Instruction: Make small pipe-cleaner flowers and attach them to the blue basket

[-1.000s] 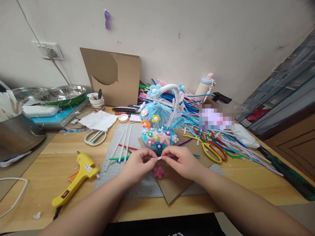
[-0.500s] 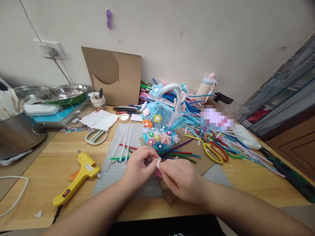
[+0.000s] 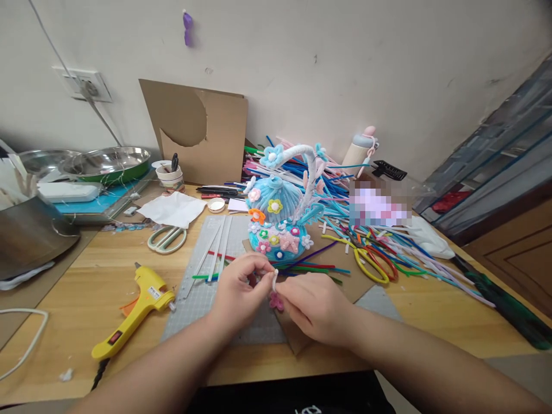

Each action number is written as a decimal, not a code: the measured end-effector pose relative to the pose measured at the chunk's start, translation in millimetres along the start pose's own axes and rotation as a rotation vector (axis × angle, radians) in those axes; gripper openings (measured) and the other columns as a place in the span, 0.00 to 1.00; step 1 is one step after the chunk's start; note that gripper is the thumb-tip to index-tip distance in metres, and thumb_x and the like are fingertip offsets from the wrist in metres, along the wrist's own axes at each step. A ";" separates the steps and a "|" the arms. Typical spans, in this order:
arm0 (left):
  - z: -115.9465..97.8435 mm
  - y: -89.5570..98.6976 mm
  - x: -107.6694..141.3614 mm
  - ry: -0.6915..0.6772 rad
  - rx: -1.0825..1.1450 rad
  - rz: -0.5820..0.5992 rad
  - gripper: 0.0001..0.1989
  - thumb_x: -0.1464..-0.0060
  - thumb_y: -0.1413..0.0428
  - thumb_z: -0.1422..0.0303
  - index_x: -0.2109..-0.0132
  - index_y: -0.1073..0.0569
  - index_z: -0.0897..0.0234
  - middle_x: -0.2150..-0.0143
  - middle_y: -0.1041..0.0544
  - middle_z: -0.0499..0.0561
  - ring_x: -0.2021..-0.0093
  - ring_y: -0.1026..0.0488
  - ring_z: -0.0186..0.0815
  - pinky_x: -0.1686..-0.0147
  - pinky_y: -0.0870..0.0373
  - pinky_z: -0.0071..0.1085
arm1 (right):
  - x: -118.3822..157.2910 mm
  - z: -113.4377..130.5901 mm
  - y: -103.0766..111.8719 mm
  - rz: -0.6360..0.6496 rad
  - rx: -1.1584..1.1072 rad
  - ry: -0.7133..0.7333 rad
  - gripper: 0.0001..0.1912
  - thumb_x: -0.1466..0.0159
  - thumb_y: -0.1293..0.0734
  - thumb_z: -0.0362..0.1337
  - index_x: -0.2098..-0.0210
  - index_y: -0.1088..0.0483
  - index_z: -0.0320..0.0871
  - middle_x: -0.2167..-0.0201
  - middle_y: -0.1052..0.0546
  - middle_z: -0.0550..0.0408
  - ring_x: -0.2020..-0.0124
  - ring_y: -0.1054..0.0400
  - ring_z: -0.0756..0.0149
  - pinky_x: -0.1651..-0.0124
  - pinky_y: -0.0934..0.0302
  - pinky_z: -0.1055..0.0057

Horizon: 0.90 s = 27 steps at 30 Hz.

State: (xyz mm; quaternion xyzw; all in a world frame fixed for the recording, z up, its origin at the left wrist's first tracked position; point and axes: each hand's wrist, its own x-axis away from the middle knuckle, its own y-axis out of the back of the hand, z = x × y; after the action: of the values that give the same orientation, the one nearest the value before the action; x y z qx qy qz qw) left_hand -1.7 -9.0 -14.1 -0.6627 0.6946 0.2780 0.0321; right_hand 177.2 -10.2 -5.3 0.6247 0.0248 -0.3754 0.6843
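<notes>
My left hand (image 3: 245,284) and my right hand (image 3: 317,307) meet over the table, both closed in a pinch on a short white pipe cleaner (image 3: 274,280). Its upper end pokes up between the fingertips and looks bent. Just below the fingers a pink pipe-cleaner flower (image 3: 276,301) shows; whether it hangs from the white piece or lies beneath I cannot tell. Behind the hands stands a light-blue fuzzy house-like craft (image 3: 276,215) with several small flowers, a bow and a white arched stem. Loose coloured pipe cleaners (image 3: 319,269) lie between it and my hands.
A yellow glue gun (image 3: 149,305) lies at left, near pale-handled scissors (image 3: 167,240) and white tissue (image 3: 172,209). Clear glue sticks (image 3: 222,247) rest on the grey cutting mat (image 3: 190,310). Yellow-handled scissors (image 3: 368,263) and a pipe-cleaner heap (image 3: 336,184) are at right. Cardboard (image 3: 228,132) leans on the wall.
The white pipe cleaner stands straighter between my fingertips, and more of the pink flower shows below. Both hands keep nearly the same place; the whole view has shifted slightly.
</notes>
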 end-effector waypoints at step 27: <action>1.3 -6.7 1.3 0.092 0.172 0.114 0.03 0.50 0.44 0.74 0.71 0.28 0.66 0.69 0.26 0.51 0.70 0.30 0.32 0.73 0.35 0.26 | -1.2 -14.5 -9.2 -0.165 -0.441 -0.500 0.05 0.35 0.39 0.33 0.65 0.31 0.43 0.73 0.26 0.58 0.73 0.32 0.70 0.70 0.40 0.76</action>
State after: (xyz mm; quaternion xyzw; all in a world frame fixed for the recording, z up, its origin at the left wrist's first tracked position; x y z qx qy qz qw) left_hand 3.9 -9.4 -17.9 -0.6288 0.7533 0.1883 0.0409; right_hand 177.7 3.6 -15.6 0.3462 -0.0127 -0.5566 0.7551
